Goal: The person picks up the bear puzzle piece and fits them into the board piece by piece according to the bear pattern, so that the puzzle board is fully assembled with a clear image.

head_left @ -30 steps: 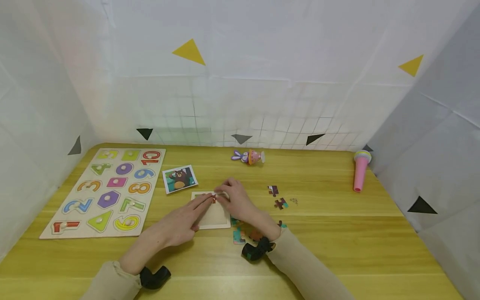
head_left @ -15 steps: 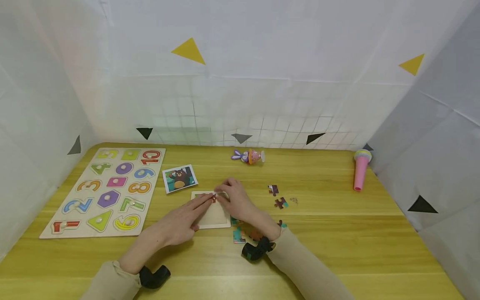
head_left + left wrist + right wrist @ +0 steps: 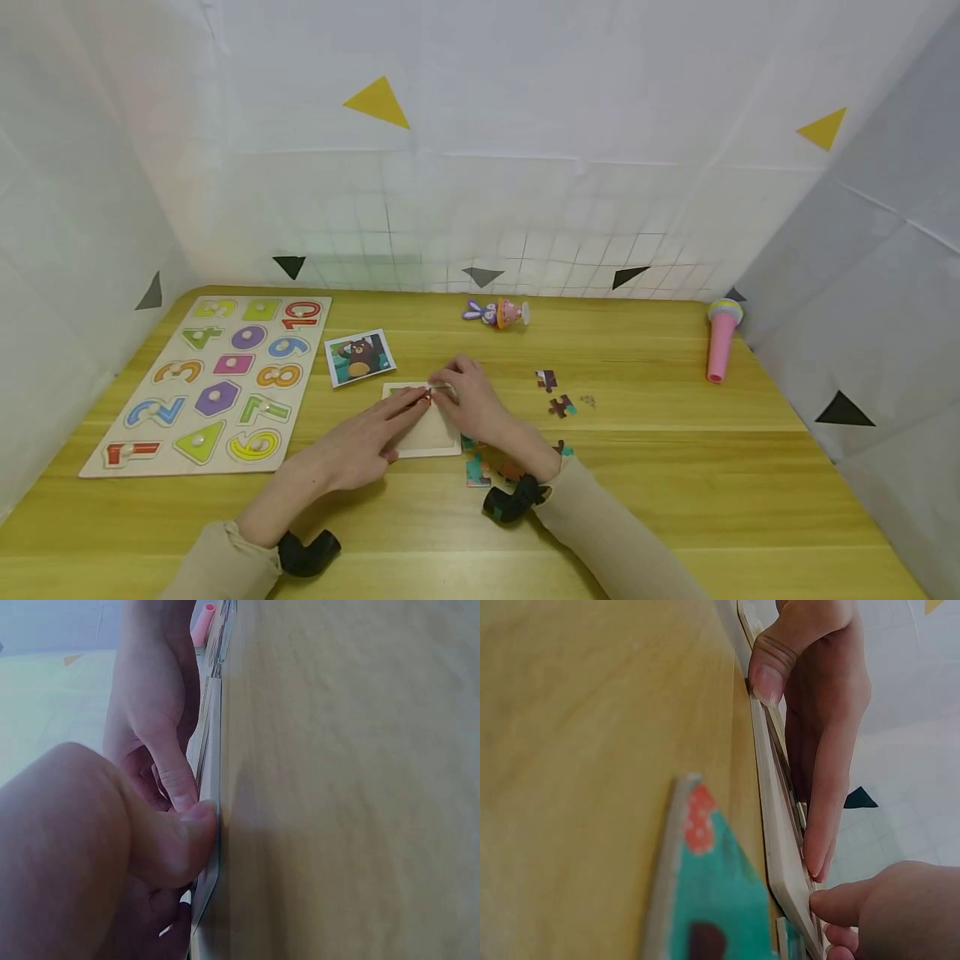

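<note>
On the table, the left hand lies over the left side of a small wooden puzzle tray, its fingers nearly straight and their tips at a small red-and-dark piece by the tray's far edge. The right hand pinches at this piece from the right with thumb and fingertips, partly hiding it. In the right wrist view the left hand has its thumb against the side of the tray, while the thumb of the right hand touches the rim. Both thumbs are close together in the left wrist view.
Loose pieces lie beside and partly under the right wrist; others are farther right. A bear picture card, number board, rabbit toy and pink microphone surround the work area.
The left fingertips have shifted slightly over the red piece, so less of it shows. The right hand and the tray look unmoved.
</note>
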Motion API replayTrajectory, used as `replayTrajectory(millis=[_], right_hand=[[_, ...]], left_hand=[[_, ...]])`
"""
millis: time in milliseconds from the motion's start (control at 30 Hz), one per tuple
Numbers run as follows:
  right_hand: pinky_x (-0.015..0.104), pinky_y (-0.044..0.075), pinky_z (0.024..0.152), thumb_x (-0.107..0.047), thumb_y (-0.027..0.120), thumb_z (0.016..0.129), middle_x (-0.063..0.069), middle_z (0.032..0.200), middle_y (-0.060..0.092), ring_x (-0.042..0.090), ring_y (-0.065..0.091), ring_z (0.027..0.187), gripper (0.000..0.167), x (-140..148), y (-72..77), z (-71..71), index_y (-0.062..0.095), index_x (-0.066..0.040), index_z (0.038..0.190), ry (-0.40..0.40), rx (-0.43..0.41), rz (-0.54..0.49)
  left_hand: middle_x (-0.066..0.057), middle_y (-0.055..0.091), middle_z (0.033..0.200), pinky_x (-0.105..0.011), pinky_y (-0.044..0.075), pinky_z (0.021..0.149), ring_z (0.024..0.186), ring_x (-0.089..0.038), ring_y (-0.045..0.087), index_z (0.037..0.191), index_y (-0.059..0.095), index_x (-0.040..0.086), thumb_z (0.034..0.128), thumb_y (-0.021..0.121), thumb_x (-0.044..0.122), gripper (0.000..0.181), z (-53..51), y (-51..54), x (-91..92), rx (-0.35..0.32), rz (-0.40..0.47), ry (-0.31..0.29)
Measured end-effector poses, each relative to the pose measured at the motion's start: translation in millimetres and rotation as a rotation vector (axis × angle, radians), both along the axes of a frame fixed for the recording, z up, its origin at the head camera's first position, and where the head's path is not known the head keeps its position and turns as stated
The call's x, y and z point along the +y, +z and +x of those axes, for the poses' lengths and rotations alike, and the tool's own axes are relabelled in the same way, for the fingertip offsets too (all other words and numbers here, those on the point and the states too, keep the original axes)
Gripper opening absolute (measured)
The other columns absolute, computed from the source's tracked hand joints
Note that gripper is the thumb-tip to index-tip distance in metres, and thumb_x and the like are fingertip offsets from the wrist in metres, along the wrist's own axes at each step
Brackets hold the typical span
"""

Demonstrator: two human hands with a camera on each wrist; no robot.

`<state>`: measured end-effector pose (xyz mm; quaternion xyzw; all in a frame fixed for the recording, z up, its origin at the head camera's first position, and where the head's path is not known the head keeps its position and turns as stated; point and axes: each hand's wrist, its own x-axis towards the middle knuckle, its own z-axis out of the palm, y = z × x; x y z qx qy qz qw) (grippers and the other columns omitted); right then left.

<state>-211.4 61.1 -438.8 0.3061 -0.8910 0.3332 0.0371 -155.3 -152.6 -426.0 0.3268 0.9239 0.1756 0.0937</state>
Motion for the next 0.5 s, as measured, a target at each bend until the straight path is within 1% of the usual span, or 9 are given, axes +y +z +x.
replayTrajectory(millis=[100, 200, 300, 367, 400, 500], right_hand=[[0.046, 0.043, 0.089, -0.01, 0.064, 0.098, 0.013, 0.111, 0.056, 0.032, 0.049, 0.105, 0.018, 0.3, 1.1, -0.2, 0.071, -0.003, 0.113, 0.005, 0.009, 0.002], [0.044, 0.044, 0.086, -0.009, 0.064, 0.097, 0.014, 0.11, 0.057, 0.031, 0.05, 0.102, 0.02, 3.1, 2.2, -0.9, 0.07, -0.002, 0.115, 0.035, 0.021, -0.005], [0.042, 0.046, 0.085, -0.007, 0.064, 0.097, 0.015, 0.111, 0.058, 0.029, 0.052, 0.101, 0.026, 10.4, 4.7, -1.8, 0.067, 0.0, 0.121, 0.07, -0.007, -0.004], [0.041, 0.049, 0.086, -0.006, 0.064, 0.096, 0.016, 0.113, 0.059, 0.029, 0.055, 0.102, 0.031, 16.7, 8.5, -1.4, 0.064, 0.001, 0.126, 0.079, -0.041, -0.015], [0.041, 0.051, 0.087, -0.007, 0.064, 0.097, 0.016, 0.115, 0.059, 0.029, 0.056, 0.104, 0.033, 19.9, 11.0, -1.1, 0.063, 0.001, 0.129, 0.072, -0.065, -0.017], [0.044, 0.053, 0.093, -0.008, 0.064, 0.097, 0.017, 0.118, 0.058, 0.031, 0.058, 0.11, 0.035, 28.5, 18.4, -0.6, 0.062, 0.002, 0.131, 0.045, -0.1, -0.038]], left_hand=[[-0.007, 0.016, 0.168, -0.052, 0.03, 0.119, 0.154, -0.029, 0.018, 0.159, 0.026, 0.01, 0.0912, 0.054, 0.001, 0.074, -0.8, 0.2, -0.6, 0.002, 0.001, -0.005], [-0.007, 0.015, 0.168, -0.052, 0.03, 0.119, 0.154, -0.03, 0.017, 0.159, 0.025, 0.01, 0.0921, 0.054, 0.002, 0.074, -0.9, 0.0, -0.9, 0.002, -0.003, -0.011], [-0.007, 0.015, 0.168, -0.052, 0.03, 0.119, 0.154, -0.03, 0.017, 0.159, 0.025, 0.01, 0.0926, 0.053, 0.002, 0.073, -0.2, -0.1, -0.8, 0.002, -0.002, -0.015], [-0.007, 0.015, 0.168, -0.053, 0.03, 0.119, 0.153, -0.031, 0.017, 0.159, 0.025, 0.009, 0.0926, 0.053, 0.001, 0.073, 0.0, -0.3, -1.0, 0.008, 0.002, -0.021], [-0.008, 0.016, 0.168, -0.053, 0.03, 0.119, 0.153, -0.031, 0.017, 0.159, 0.025, 0.009, 0.0927, 0.053, 0.001, 0.072, 0.0, -0.3, -1.0, 0.011, 0.003, -0.023], [-0.008, 0.016, 0.168, -0.053, 0.029, 0.119, 0.153, -0.031, 0.017, 0.159, 0.025, 0.009, 0.0927, 0.053, 0.001, 0.073, -0.7, 0.7, -1.8, 0.017, 0.004, -0.029]])
